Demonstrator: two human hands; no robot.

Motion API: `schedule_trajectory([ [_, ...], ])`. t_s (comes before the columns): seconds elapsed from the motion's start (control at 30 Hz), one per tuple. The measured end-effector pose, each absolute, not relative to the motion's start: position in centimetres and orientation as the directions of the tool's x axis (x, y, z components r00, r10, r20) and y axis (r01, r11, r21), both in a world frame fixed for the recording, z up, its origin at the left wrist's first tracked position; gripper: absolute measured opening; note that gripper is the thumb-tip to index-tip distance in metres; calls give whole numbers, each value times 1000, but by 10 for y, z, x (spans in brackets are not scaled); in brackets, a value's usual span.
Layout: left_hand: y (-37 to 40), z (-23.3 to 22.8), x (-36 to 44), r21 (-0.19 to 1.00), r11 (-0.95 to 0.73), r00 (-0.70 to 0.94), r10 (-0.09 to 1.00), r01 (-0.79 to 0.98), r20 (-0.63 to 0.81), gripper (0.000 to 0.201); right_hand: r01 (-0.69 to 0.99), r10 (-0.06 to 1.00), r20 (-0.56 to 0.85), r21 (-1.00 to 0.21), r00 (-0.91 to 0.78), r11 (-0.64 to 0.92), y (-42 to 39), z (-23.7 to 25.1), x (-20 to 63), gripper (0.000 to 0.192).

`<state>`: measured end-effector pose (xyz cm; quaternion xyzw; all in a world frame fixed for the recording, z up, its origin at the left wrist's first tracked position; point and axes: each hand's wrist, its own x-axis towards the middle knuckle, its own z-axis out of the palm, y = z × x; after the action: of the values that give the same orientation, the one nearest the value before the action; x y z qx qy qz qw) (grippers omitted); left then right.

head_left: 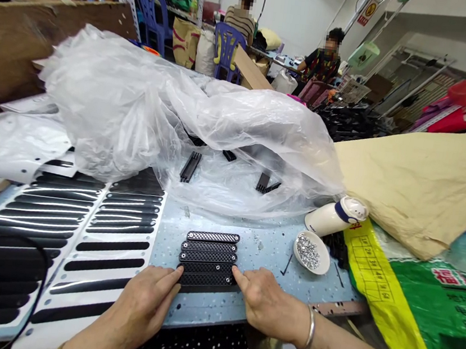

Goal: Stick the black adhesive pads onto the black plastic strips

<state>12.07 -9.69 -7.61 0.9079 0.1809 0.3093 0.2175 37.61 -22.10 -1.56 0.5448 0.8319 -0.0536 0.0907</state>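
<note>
black strips [208, 257] lie side by side at lower centre of frame, on the blue table [208, 310]. left hand [143, 299] touches their left ends, right hand [266, 300] puts its index tip at the right; can't tell if either actually grips. look light, stiff, mesh face probably not slippery; hold by the ends. green sack [455, 323], lower right: red characters, one looks like 福. bottle [326, 219] mark too small to read.
</note>
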Motion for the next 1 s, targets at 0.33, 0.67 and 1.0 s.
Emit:
schedule_trajectory([
  [0.33, -98, -80, 122, 477, -850, 739, 467, 224, 485, 30, 931, 961, 169, -257, -220, 258, -222, -48, 378, 34],
  [0.67, -97, -76, 122, 490, -843, 740, 474, 224, 477, 30, 674, 967, 160, -739, 198, -16, -207, -68, 375, 17],
  [1.0, -96, -79, 121, 519, -828, 734, 487, 215, 473, 29, 287, 904, -169, -911, 392, -295, -203, -73, 376, 10],
])
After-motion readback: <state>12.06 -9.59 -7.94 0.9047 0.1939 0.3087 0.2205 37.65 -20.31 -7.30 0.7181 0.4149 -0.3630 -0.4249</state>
